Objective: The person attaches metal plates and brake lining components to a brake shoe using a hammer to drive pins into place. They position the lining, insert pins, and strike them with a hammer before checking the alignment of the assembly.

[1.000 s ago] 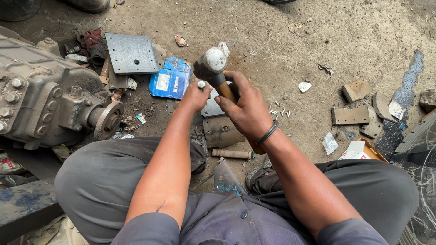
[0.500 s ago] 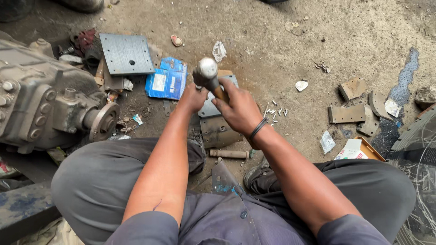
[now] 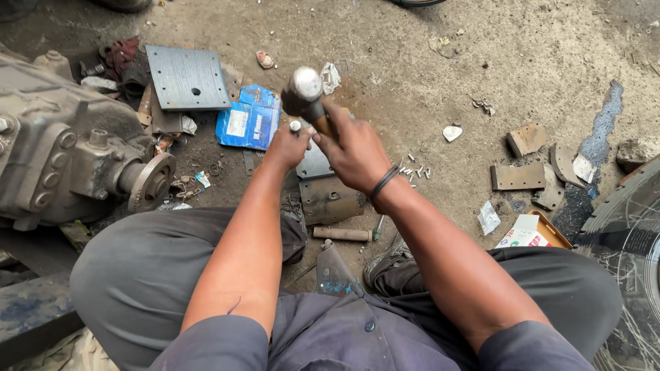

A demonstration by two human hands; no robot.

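Hammer (image 3: 306,93) in right grip (image 3: 354,151), punch (image 3: 295,126) below

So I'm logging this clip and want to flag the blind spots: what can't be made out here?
- Head view: the lower end of the punch and where it meets the metal plate are hidden by the left hand.
- Hammer handle: covered by the right hand.
- Gearbox: cut off by the left edge.
- Small rivets on the ground: too small to count.

head-worn view, looking steeply down, close
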